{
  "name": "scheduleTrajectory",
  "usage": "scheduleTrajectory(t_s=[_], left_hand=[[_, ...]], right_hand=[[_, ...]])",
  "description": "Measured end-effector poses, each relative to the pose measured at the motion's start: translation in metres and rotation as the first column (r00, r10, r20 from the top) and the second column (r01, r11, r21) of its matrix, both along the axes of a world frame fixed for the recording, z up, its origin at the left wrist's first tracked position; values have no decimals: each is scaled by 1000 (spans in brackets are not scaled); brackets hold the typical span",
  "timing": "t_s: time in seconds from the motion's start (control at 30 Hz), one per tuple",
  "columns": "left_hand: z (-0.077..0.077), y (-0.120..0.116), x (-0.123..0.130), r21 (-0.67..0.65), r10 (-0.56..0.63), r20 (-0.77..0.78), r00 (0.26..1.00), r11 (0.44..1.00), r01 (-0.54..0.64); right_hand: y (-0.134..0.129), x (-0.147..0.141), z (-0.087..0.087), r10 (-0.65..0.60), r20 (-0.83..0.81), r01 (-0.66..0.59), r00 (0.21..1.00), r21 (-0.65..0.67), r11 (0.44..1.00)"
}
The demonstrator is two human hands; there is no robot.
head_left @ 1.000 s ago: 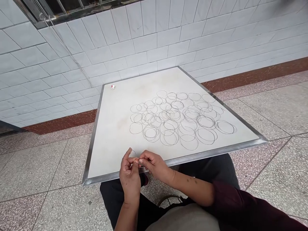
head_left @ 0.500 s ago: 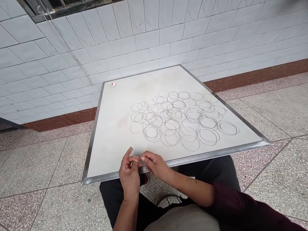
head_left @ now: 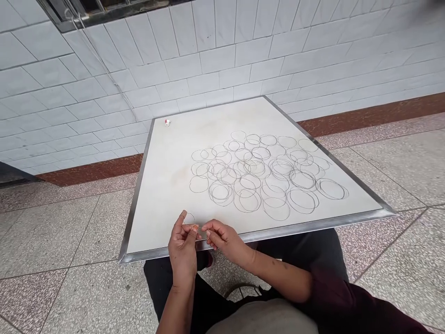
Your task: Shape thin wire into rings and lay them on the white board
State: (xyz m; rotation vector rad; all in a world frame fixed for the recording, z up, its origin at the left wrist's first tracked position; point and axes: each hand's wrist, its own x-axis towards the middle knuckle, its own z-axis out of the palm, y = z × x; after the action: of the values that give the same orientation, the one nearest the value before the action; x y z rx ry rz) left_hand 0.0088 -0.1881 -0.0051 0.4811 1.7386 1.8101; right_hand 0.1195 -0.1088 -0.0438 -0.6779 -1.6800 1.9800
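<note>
Close to the table's front edge, my left hand pinches a thin dark wire between thumb and fingers. The wire curves up in an arc past the raised index fingertip. Just to the right, my right hand has thumb and index finger brought together at the wire, its other fingers curled. The end in the right fingers is too fine to make out clearly. Many thin wire rings lie flat on the white table, overlapping one another beyond my hands and to the right.
A metal rim borders the table. A small red and white object sits at its far left corner. Behind stands a white tiled wall with a hanging cord. My legs are under the front edge.
My right thumb and index finger have shifted slightly, and my left hand has moved a little left. The view has turned slightly. The rings on the table lie as before.
</note>
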Motion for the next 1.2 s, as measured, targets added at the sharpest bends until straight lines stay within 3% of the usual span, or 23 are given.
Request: scheduleTrajectory(t_s=[0.1,0.2,0.33,0.47,0.7,0.93,1.2], left_hand=[[-2,1,-15,-27,-59,-5,998,998,59],[-4,9,-42,-133,-98,-125,987,988,82],[-2,35,-92,-219,-124,-229,966,973,73],[1,70,-134,-316,-176,-333,926,947,67],[8,110,-165,-481,-303,-337,892,869,113],[18,126,-177,-570,-384,-367,847,812,122],[15,139,-186,-621,-438,-461,771,781,72]], right_hand=[[2,3,3,5,38,-8,999,81,997],[7,8,7,-21,85,-1,996,249,969],[11,11,4,-49,127,-17,991,474,880],[12,10,-3,-29,139,-63,990,612,788],[12,7,-8,-54,139,-49,989,648,760],[12,9,-5,-40,142,-63,989,654,754],[11,9,-9,-44,152,-70,987,665,743]])
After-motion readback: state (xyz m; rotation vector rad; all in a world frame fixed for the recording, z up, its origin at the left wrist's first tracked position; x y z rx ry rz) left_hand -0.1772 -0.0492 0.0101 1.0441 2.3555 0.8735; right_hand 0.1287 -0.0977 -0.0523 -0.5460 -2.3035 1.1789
